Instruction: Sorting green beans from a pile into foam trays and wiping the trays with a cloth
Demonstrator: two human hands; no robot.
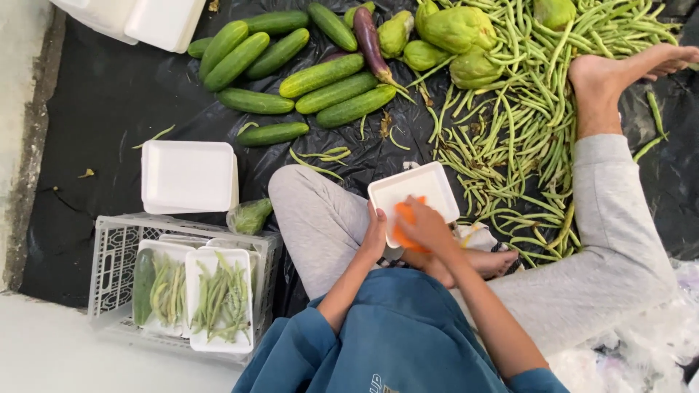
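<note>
My left hand (376,234) grips the near-left edge of the white foam tray (412,191) over my lap, right hand (426,227) grasping an orange cloth (405,218) inside it — tray's prob v. light & brittle, so I hold the rim w/ gentle pressure.

Bright even daylight, soft shadows, sharp focus, slight wide-angle edge distortion

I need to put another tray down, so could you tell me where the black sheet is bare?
The black sheet is bare on its left side, between the cucumbers, the stacked white trays and the wall. Right of the cucumbers the beans crowd it. The crate already holds packed trays.
</note>
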